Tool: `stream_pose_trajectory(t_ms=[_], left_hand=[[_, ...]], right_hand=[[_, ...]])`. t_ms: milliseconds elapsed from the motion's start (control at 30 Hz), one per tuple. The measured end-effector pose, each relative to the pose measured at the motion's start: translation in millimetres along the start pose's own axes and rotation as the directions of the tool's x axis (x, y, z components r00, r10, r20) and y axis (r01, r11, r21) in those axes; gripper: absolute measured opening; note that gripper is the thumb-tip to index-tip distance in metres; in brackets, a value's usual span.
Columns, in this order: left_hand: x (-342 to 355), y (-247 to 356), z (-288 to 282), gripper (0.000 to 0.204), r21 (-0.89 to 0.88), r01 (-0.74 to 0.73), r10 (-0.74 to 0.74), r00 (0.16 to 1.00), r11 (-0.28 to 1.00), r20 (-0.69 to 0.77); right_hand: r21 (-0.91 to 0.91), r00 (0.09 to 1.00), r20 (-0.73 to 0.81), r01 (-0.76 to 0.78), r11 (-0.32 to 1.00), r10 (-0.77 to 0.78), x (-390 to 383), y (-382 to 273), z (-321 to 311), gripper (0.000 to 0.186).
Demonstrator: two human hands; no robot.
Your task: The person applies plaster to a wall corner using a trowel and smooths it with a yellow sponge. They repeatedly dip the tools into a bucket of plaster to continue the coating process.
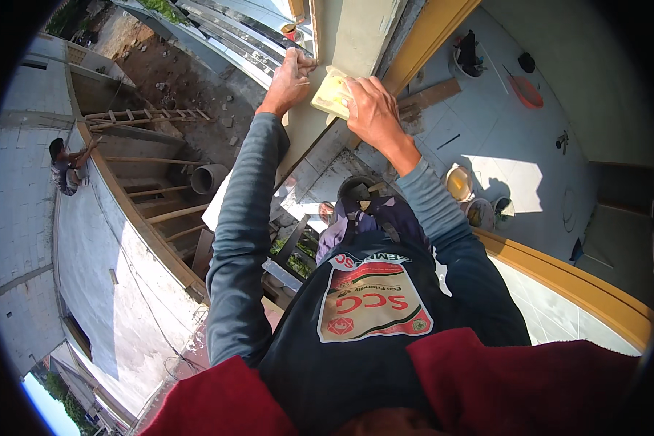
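My right hand (pixel 374 116) is closed on a pale yellow rectangular block (pixel 330 91), held against the cream, plastered narrow surface (pixel 349 36) at upper centre. Just left of it, my left hand (pixel 287 87) has its fingers curled at the thin white edge (pixel 314 22) of that surface; what they grip is too small to make out. A small red-and-yellow object (pixel 289 30) is just beyond my left fingertips. An orange-yellow frame (pixel 425 33) runs along the right of the plastered surface.
Below right, a tiled floor (pixel 523 218) holds buckets (pixel 458 182), an orange pan (pixel 527 91) and planks. At left lie a drop to rubble ground (pixel 145 65), a wooden ladder (pixel 145 116), beams and a co-worker (pixel 69 167) on a block wall. White slats (pixel 225 43) flank my left hand.
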State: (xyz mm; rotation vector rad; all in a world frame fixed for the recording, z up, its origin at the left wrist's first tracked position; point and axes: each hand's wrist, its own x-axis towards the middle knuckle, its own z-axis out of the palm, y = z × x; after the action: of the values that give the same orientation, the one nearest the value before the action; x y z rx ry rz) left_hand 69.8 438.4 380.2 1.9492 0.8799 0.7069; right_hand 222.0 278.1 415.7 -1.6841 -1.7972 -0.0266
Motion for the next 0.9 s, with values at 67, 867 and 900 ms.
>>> stream_pose_trajectory(t_ms=[67,867,900], left_hand=[[5,6,-5,0.016,0.056,0.012,-0.014,0.999,0.998,0.032],[-37,39,-9,0.036,0.339,-0.027,0.047,0.998,0.94,-0.049],[-47,49,-8,0.04,0.323,0.028,0.011,0.993,0.946,-0.119]], right_hand=[[-0.051,1.0,-0.007,0.026,0.998,-0.027,12,2,13,0.033],[0.156,0.776,0.172,-0.63,0.761,0.607,-223,52,-91,0.035],[0.084,0.695,0.198,-0.715,0.694,0.691,-242,70,-95,0.036]])
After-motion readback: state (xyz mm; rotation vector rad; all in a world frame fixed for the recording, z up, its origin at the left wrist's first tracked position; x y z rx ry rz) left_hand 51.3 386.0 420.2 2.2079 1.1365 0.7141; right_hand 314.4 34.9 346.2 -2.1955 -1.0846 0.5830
